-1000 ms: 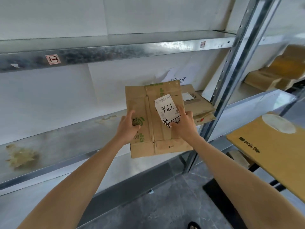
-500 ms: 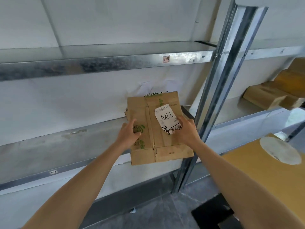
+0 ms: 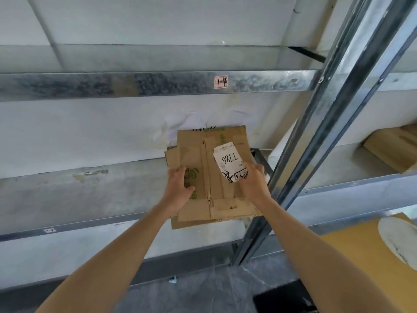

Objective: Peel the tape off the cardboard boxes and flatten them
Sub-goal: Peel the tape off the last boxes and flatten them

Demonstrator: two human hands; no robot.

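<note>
A flattened brown cardboard box [image 3: 216,193] with green print and a white label reading 7786 [image 3: 228,160] lies on top of other flattened cardboard [image 3: 178,223] on the metal shelf [image 3: 90,193]. My left hand [image 3: 179,188] grips its left edge with curled fingers. My right hand [image 3: 252,184] holds its right side just below the label, thumb on top.
A metal upright post [image 3: 316,141] stands right of the stack. More cardboard boxes [image 3: 392,150] sit on the shelf bay to the right. A yellow-brown board [image 3: 352,267] with a white patch lies at the lower right. An upper shelf beam [image 3: 158,84] runs overhead.
Both hands have carried the flattened box forward and down onto the stack of cardboard on the shelf. The view has shifted left and closer to the shelf.
</note>
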